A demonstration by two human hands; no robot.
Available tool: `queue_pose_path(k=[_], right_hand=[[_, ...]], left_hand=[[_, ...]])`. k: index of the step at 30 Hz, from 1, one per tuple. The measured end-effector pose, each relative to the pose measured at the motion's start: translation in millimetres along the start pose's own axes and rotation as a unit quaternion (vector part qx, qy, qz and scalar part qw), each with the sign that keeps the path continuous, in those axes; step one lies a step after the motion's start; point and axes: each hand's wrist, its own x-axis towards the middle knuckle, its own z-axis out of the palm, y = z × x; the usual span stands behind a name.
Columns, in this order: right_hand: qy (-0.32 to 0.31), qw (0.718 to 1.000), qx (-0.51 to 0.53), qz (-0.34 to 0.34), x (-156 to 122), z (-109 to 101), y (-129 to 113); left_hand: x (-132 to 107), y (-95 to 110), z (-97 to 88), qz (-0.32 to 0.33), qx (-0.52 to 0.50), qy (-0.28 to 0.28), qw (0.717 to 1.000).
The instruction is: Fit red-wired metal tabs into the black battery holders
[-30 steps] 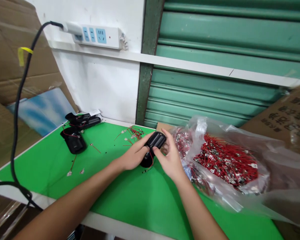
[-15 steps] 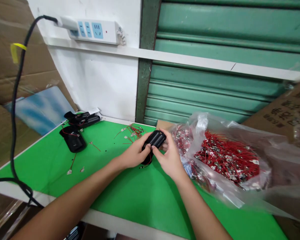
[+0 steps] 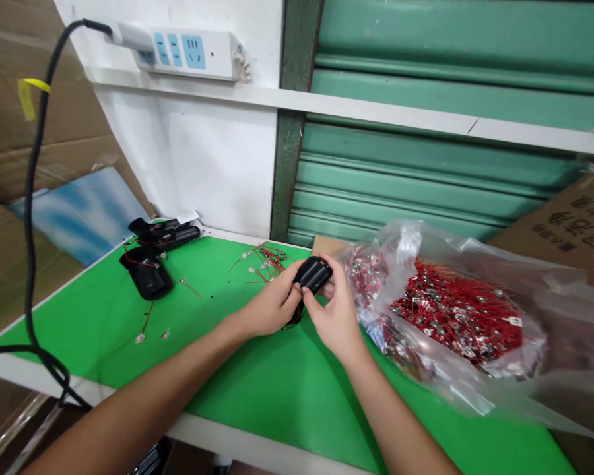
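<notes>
Both my hands hold a black battery holder [image 3: 313, 273] just above the green table mat [image 3: 257, 389]. My left hand [image 3: 270, 307] grips its left end with curled fingers. My right hand [image 3: 334, 315] pinches its right side, thumb on top. A thin red wire hangs from the holder under my hands. To the right lies a clear plastic bag [image 3: 455, 316] full of red wires with metal terminals.
Other black battery holders [image 3: 153, 257] lie at the mat's far left, with loose red wires [image 3: 262, 260] scattered near the wall. A black cable [image 3: 32, 218] drops from a white power strip [image 3: 178, 51]. Cardboard boxes [image 3: 569, 224] stand right and left.
The holder and both hands have stayed nearly in place, lifting slightly; the view has shifted a little.
</notes>
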Motion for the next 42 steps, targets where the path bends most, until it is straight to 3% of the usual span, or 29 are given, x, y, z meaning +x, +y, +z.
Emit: queue_pose_path(k=[16,20,25,34,38,42], right_hand=[[-0.007,1.000,-0.024,0.010,-1.2,-3.1,-5.6],[-0.052,0.998,0.020,0.019,4.5,-11.6,-3.5],[-0.061,0.997,0.039,0.017,7.5,-16.8,-1.1],[-0.048,0.995,0.081,0.041,10.7,-13.3,6.0],[0.001,0.995,0.081,0.066,15.0,-13.5,12.5],[0.044,0.994,0.048,0.088,16.9,-16.9,15.1]], left_hand=[[-1.9,-1.1,0.8,-0.026,-0.048,-0.006,0.998],[1.4,-5.1,-5.6,-0.069,-0.111,-0.021,0.991],[5.5,-8.2,-8.3,-0.119,-0.170,-0.014,0.978],[3.9,-17.6,-6.7,-0.059,-0.189,-0.028,0.980],[7.0,-19.0,-6.8,-0.078,-0.222,0.002,0.972],[12.9,-16.3,-17.2,-0.115,-0.242,0.088,0.959]])
